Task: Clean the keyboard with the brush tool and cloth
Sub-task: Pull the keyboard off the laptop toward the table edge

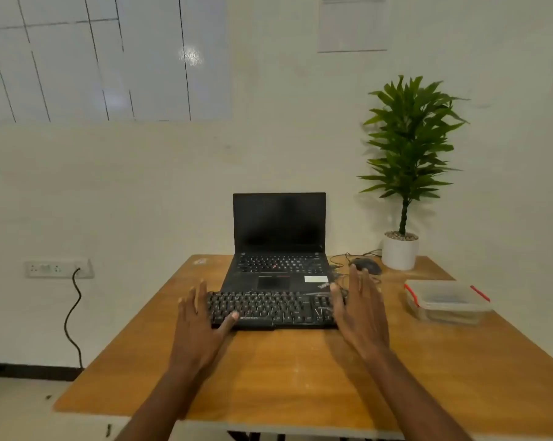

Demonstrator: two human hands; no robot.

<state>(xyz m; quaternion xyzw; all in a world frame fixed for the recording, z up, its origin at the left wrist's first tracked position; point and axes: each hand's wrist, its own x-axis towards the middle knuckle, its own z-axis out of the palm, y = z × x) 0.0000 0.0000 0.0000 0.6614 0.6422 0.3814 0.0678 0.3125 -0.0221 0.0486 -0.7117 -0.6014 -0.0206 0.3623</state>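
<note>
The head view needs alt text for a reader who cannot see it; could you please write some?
Two open hands, left hand and right hand, flank a black keyboard on a wooden table, before an open laptop.

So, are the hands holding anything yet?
Nothing is held. The left hand and right hand are open, fingers straight, at the two ends of the keyboard; the left thumb lies on its near-left corner.

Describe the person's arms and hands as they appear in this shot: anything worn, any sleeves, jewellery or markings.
Both arms are bare from the bottom edge of the picture up to the hands; no sleeve shows. The left hand and the right hand wear no gloves, and no watch, bracelet or ring can be seen. The wrists are slim, the fingers long. No tattoos or other marks stand out, though the picture is slightly soft.
</note>
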